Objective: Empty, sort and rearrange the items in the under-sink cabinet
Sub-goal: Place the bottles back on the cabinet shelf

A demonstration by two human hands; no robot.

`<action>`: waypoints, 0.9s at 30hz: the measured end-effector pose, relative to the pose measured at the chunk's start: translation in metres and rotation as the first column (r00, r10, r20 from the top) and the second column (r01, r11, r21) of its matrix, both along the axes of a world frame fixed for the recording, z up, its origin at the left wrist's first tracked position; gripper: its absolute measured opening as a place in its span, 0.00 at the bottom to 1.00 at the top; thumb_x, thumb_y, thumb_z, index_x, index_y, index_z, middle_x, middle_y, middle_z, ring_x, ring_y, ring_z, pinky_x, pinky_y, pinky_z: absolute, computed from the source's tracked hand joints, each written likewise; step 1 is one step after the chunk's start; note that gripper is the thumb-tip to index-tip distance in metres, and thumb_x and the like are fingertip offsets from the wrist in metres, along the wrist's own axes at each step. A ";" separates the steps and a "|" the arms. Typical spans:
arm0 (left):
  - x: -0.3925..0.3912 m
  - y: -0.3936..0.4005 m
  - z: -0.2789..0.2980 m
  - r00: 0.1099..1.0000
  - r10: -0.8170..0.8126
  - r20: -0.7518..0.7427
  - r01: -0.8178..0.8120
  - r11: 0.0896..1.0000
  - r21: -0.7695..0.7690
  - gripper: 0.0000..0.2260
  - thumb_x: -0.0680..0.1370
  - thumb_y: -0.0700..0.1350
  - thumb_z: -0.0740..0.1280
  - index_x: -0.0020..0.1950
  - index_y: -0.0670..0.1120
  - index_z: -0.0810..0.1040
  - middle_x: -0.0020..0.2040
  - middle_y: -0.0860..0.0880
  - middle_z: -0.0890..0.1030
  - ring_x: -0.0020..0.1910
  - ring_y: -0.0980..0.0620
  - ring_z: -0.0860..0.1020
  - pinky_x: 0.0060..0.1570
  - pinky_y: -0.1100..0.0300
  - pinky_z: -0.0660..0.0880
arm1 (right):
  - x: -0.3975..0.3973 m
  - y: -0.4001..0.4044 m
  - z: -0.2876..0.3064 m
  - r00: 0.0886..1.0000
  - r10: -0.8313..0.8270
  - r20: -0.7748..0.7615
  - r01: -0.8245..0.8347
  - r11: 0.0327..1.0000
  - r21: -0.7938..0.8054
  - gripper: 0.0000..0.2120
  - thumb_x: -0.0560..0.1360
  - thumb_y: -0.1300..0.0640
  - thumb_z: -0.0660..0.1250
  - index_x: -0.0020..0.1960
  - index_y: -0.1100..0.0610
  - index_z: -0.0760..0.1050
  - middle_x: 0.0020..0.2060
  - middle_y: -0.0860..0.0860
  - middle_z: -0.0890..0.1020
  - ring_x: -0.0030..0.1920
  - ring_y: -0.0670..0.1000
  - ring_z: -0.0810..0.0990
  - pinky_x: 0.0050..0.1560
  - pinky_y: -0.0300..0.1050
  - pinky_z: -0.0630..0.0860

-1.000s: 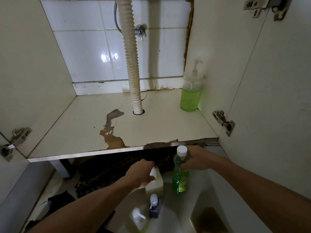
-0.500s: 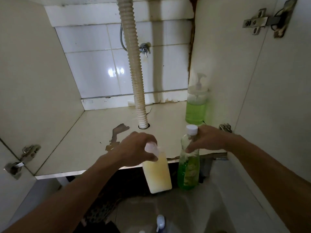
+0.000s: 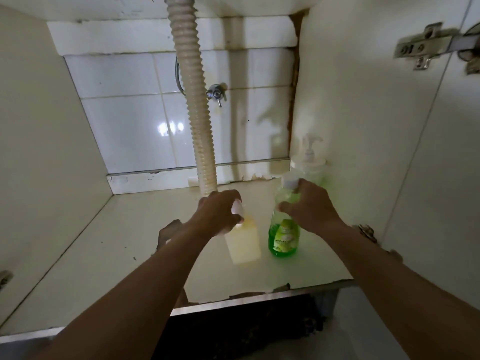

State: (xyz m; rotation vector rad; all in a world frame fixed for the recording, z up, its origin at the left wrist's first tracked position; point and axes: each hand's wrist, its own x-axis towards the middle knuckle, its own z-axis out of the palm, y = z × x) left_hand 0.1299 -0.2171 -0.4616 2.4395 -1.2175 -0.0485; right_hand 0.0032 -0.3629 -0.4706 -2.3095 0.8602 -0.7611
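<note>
Two bottles upright on cabinet floor [image 3: 109,245], side by side. Left hand [image 3: 217,215] grips yellowish bottle [image 3: 244,242] at its white cap; right hand [image 3: 309,206] grips green dish-soap bottle [image 3: 284,239] at the neck. Pump dispenser [image 3: 309,165] behind, in right rear corner.

White tiled wall [image 3: 124,120] (glossy), cream panels [image 3: 39,152]

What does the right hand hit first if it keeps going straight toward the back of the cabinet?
Most likely the pump dispenser, standing in the back right corner directly behind the right hand and the green bottle it grips. The gap between them is hard to judge from this view.
</note>
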 end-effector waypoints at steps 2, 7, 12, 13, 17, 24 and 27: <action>0.017 -0.016 -0.002 1.000 0.017 0.014 -0.017 0.999 0.029 0.17 0.74 0.48 0.71 0.61 0.50 0.73 0.58 0.48 0.77 0.55 0.48 0.73 0.58 0.54 0.70 | 0.021 -0.012 0.001 1.000 -0.003 0.004 0.003 1.000 -0.026 0.24 0.68 0.53 0.74 0.61 0.58 0.74 0.56 0.55 0.79 0.57 0.56 0.77 0.54 0.42 0.70; 0.063 -0.057 -0.004 0.998 -0.004 0.066 -0.004 0.994 0.112 0.22 0.75 0.49 0.70 0.67 0.49 0.70 0.64 0.45 0.76 0.62 0.44 0.72 0.60 0.52 0.69 | 0.068 -0.043 0.004 0.999 -0.027 -0.027 0.025 0.998 -0.065 0.25 0.67 0.53 0.72 0.63 0.55 0.74 0.56 0.55 0.80 0.57 0.57 0.77 0.56 0.45 0.73; 0.086 -0.085 -0.007 0.998 -0.043 0.053 0.035 0.990 0.138 0.22 0.76 0.49 0.69 0.68 0.50 0.68 0.64 0.44 0.74 0.60 0.43 0.73 0.50 0.56 0.69 | 0.089 -0.065 0.002 0.998 -0.055 0.016 0.056 0.997 -0.058 0.25 0.68 0.54 0.73 0.63 0.57 0.73 0.58 0.54 0.79 0.59 0.55 0.76 0.57 0.44 0.71; 0.088 -0.089 -0.007 0.998 -0.047 0.047 0.040 0.989 0.142 0.21 0.76 0.49 0.69 0.67 0.50 0.69 0.64 0.43 0.73 0.59 0.42 0.74 0.48 0.56 0.70 | 0.091 -0.067 0.001 0.998 -0.056 0.019 0.057 0.996 -0.068 0.26 0.68 0.53 0.73 0.64 0.57 0.72 0.58 0.54 0.78 0.60 0.56 0.76 0.57 0.44 0.71; 0.092 -0.095 -0.008 0.998 -0.037 0.042 0.029 0.984 0.175 0.19 0.76 0.49 0.69 0.65 0.52 0.69 0.62 0.43 0.73 0.55 0.38 0.76 0.46 0.52 0.72 | 0.095 -0.073 -0.002 0.999 -0.032 0.021 0.034 0.996 -0.077 0.28 0.68 0.53 0.73 0.66 0.57 0.71 0.59 0.55 0.78 0.60 0.56 0.75 0.59 0.45 0.70; 0.072 -0.088 -0.009 0.976 -0.054 0.212 0.027 0.992 0.126 0.26 0.76 0.48 0.68 0.71 0.43 0.62 0.70 0.45 0.70 0.69 0.44 0.66 0.68 0.49 0.64 | 0.092 -0.071 -0.003 0.996 -0.018 -0.082 0.009 0.994 -0.110 0.29 0.73 0.55 0.69 0.69 0.60 0.64 0.64 0.58 0.72 0.64 0.58 0.72 0.60 0.47 0.69; 0.055 -0.075 -0.011 0.960 -0.020 0.278 0.028 0.999 -0.028 0.28 0.76 0.48 0.68 0.72 0.43 0.61 0.70 0.45 0.69 0.71 0.45 0.65 0.70 0.48 0.61 | 0.078 -0.058 -0.002 0.975 -0.126 -0.183 0.054 0.933 -0.357 0.29 0.74 0.55 0.67 0.70 0.62 0.58 0.64 0.59 0.69 0.62 0.60 0.72 0.54 0.53 0.73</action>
